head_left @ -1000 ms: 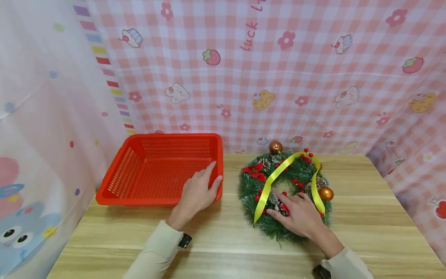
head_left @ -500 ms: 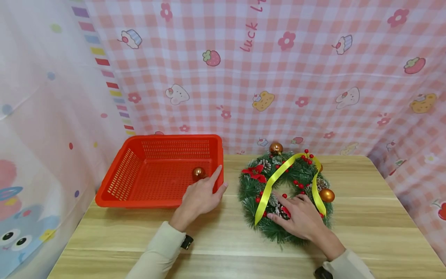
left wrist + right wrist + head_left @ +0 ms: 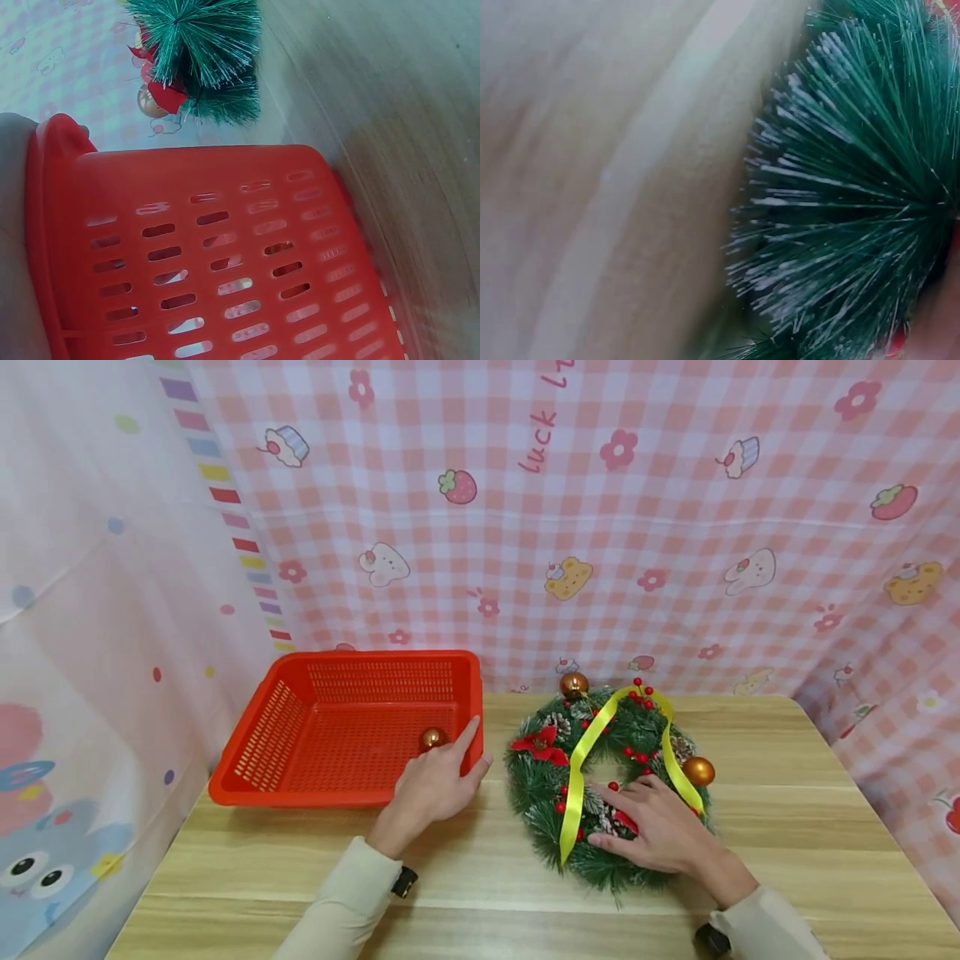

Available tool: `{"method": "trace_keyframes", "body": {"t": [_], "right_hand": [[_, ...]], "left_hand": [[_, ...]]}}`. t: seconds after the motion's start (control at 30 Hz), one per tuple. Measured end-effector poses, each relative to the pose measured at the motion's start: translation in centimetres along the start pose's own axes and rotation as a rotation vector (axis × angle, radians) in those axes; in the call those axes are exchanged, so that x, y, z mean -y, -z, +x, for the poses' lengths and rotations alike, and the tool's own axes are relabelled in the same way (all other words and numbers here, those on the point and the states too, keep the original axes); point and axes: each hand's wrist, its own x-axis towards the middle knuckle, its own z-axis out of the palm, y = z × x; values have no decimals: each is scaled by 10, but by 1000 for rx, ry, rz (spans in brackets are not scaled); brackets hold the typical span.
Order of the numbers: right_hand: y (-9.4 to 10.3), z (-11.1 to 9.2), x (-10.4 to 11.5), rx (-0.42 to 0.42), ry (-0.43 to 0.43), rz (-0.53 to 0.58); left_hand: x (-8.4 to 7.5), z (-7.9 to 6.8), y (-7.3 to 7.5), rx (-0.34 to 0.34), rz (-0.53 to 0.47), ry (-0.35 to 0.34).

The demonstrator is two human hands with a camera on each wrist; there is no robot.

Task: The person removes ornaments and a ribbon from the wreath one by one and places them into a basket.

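Observation:
My left hand lies over the front right corner of a red plastic basket, index finger inside the rim and thumb on the outer side; the other fingers are mostly hidden. Inside the basket, close to those fingers, is a shiny copper ball ornament. To the right, my right hand grips the near part of a green Christmas wreath, thumb and index finger spread around a pinecone. A yellow ribbon drapes across the wreath. Green needles fill much of the right wrist view.
A copper ball hangs at the wreath's far edge and a golden ball at its right. Both wreath and basket stand on a wooden table. A pink checked cloth hangs behind it.
The copper ball in the basket has come into view beside the left hand. The wreath has turned slightly counterclockwise under the right hand, its far ball shifting left and the ribbon end nearer me.

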Motion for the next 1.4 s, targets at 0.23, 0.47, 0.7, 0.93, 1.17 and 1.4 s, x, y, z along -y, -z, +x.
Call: {"method": "trace_keyframes", "body": {"t": [0.23, 0.47, 0.7, 0.93, 1.17, 1.4], "right_hand": [[9, 1, 9, -44, -74, 8], [24, 24, 43, -80, -238, 60], [14, 53, 70, 49, -406, 126], [-6, 61, 79, 117, -539, 13], [-15, 61, 80, 138, -540, -106], [-17, 57, 78, 123, -488, -163]], "left_hand": [[-1, 1, -1, 19, -2, 3], [1, 1, -2, -4, 3, 12], [2, 2, -2, -4, -2, 13], [1, 0, -3, -1, 0, 7], [1, -2, -2, -7, -2, 8], [0, 0, -2, -15, 0, 5]]}}
